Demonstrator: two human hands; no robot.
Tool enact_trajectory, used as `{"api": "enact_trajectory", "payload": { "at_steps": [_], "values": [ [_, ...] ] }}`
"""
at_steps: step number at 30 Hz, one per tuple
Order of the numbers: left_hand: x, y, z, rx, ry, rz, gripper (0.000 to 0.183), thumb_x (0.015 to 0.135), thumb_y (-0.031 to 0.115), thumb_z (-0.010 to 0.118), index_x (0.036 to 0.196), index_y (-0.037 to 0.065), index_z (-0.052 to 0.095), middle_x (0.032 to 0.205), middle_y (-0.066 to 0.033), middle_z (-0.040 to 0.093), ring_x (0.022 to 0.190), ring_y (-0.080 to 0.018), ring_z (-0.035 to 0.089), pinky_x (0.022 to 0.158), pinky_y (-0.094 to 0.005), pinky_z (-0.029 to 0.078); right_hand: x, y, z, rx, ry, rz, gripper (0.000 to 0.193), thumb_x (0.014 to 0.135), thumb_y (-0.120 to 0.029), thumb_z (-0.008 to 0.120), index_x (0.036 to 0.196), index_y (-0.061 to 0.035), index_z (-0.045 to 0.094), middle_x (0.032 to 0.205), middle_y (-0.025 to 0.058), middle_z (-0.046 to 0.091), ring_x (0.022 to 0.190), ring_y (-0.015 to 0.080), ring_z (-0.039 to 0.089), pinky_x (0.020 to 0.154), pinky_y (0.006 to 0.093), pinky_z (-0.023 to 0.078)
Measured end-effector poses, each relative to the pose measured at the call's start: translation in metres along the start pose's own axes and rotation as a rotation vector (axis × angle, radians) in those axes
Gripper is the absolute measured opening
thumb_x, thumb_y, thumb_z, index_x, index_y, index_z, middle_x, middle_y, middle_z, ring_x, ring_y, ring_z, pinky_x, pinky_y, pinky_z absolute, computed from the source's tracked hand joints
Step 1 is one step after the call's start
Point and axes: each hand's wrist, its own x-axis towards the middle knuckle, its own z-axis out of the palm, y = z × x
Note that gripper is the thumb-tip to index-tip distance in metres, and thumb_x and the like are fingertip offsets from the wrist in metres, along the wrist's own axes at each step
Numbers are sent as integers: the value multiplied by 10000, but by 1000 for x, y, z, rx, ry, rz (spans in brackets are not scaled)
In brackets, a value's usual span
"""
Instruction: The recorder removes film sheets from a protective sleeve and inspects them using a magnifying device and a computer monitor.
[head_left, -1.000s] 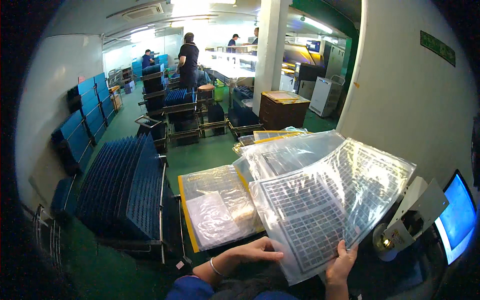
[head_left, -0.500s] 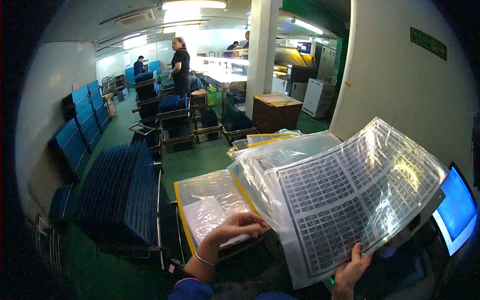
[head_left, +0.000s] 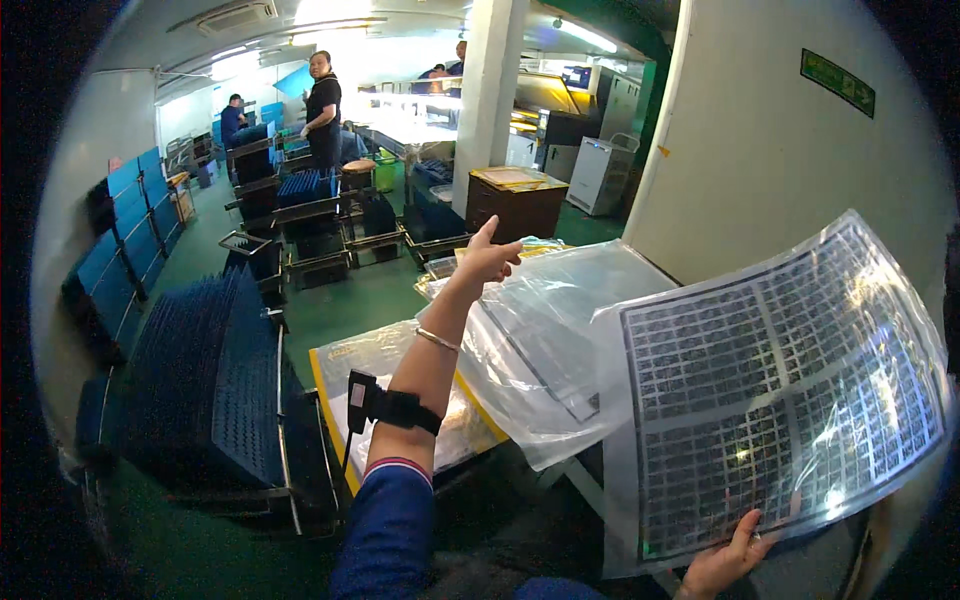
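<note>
My left hand [head_left: 488, 260] reaches forward over the work surface, its fingers apart and nothing in them. It is above the far left edge of a clear plastic sleeve [head_left: 570, 310]. My right hand [head_left: 730, 560] pinches the lower edge of a large, glossy film sheet [head_left: 710, 440] printed with dark grids of small rectangles. The film is raised, tilted and curved, and it catches bright reflections. Below my left forearm lies a yellow-edged clear sheet [head_left: 350, 365], partly covered by the arm. More yellow-edged sheets [head_left: 432, 285] lie partly hidden beneath the sleeve.
A rack of dark blue panels [head_left: 215, 380] stands at the left, with blue panels [head_left: 130, 230] along the wall. Beyond are low metal racks [head_left: 320, 270], a brown cabinet [head_left: 515, 205] and a white pillar [head_left: 488, 110]. A person in black [head_left: 322, 110] stands farther back.
My left hand has gone forward and up from near the film, its fingers now stretched out. The film in my right hand has shifted right, uncovering more of the clear sleeve.
</note>
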Motion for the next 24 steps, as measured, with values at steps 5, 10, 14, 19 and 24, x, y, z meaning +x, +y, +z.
{"api": "enact_trajectory", "payload": {
  "at_steps": [5,10,14,19,24],
  "values": [
    [4,1,6,-23,46,-43,883,738,120,679,1397,99,91,686,-114,560,475,-94,454,388,-217,349,8,-4,-10,-122,58,-396,263,830,-52,527,1020,128,557,978,358,508,765,405,547,666,436,425],
    [-8,6,5,28,54,-41,827,741,127,652,1387,80,137,699,-106,595,474,-102,486,385,-216,375,6,1,-10,-185,88,-377,268,834,-91,541,987,127,565,952,335,532,749,356,550,651,419,420],
    [-57,-18,27,92,-66,-23,681,764,355,653,1293,63,338,726,-75,602,556,-111,544,472,-223,421,2,8,-6,-212,80,-302,276,836,-115,550,968,127,569,936,321,547,739,328,552,642,409,417],
    [-189,-73,104,-533,-664,-365,625,869,340,528,1345,81,218,1221,-168,445,1047,-261,514,834,-385,466,0,20,6,631,230,286,379,880,-158,514,1168,51,383,1091,201,510,972,268,526,897,360,416],
    [-241,-49,138,-525,-788,-183,442,851,245,582,1204,10,458,1051,-76,585,875,-112,561,752,-248,460,2,38,-11,634,211,246,362,883,-165,518,1151,43,391,1106,199,499,963,257,525,863,359,428]
  ]
}}
